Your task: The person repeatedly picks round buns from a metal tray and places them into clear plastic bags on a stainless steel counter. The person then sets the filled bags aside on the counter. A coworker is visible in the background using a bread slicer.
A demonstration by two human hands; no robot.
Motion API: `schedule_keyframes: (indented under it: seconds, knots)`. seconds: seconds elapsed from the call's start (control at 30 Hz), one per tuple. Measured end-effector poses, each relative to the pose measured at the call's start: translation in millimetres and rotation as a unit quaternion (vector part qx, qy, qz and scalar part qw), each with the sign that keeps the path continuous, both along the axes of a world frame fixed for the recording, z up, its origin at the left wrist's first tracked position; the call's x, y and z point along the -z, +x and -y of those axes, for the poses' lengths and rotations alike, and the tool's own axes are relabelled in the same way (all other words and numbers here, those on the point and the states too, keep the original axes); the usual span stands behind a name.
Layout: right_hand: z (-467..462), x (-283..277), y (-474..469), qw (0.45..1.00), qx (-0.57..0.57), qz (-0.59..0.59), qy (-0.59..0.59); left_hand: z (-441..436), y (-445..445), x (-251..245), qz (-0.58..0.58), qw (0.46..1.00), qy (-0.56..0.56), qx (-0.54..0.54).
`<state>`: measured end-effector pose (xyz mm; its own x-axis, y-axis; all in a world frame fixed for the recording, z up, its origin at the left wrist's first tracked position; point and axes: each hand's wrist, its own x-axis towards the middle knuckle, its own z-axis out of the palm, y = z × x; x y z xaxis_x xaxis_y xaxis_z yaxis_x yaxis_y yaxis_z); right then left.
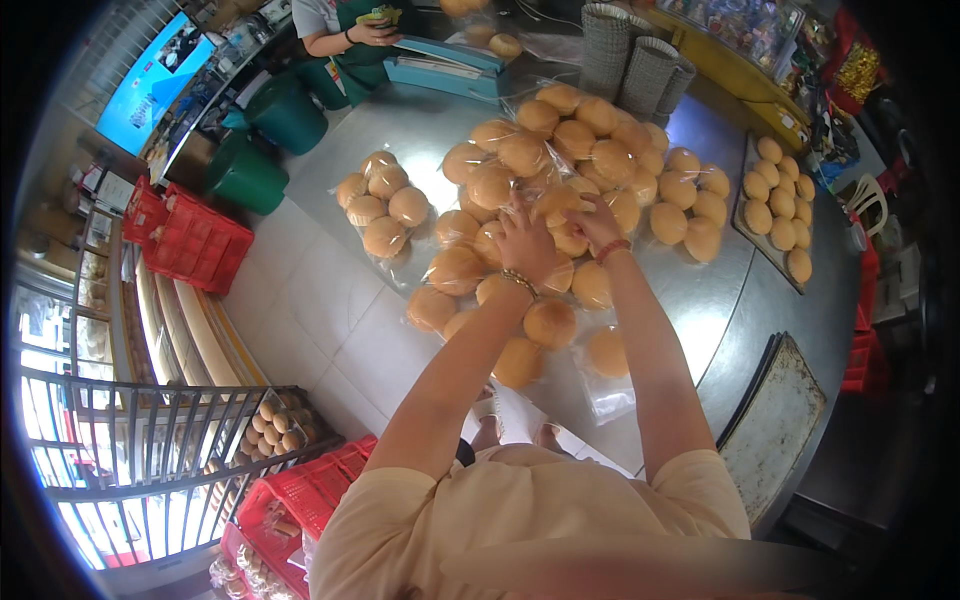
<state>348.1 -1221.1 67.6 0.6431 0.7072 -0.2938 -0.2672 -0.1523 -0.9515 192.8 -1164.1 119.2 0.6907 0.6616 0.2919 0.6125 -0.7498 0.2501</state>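
Note:
Golden round buns in clear plastic bags point(525, 154) are heaped on a stainless steel table point(679, 300). My left hand point(527, 238), with a beaded bracelet at the wrist, reaches over the heap, its fingers spread on the film of a bag. Close by on the right, my right hand point(596, 225), with a red bracelet, has bent fingers at the same bagged buns; whether it pinches the film cannot be told. One bun point(609, 351) lies with a clear bag point(604, 397) at the near edge. Separate bagged buns lie left point(386, 199) and right point(690, 199) of the heap.
A tray of unbagged buns point(780, 195) and an empty, stained metal tray point(776, 427) lie at the right. Stacked paper cup liners point(607, 52) and a blue bag sealer point(442, 75) stand at the back, near a person in a green apron point(360, 45). Red crates point(199, 236) stand left.

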Motion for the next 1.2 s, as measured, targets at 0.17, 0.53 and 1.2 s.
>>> schedule_keyframes:
  seconds: [0.17,0.53,1.2]
  knots:
    - [-19,-10,-9,0.994,0.046,-0.095,0.028,-22,0,11,0.079,0.987,-0.133,0.043]
    - [4,14,-39,0.945,0.093,-0.157,0.271,18,-31,-15,0.268,0.949,-0.105,0.130]
    - [216,-18,-127,0.983,-0.011,0.153,0.102,47,-63,-3,0.084,0.966,-0.174,0.173]
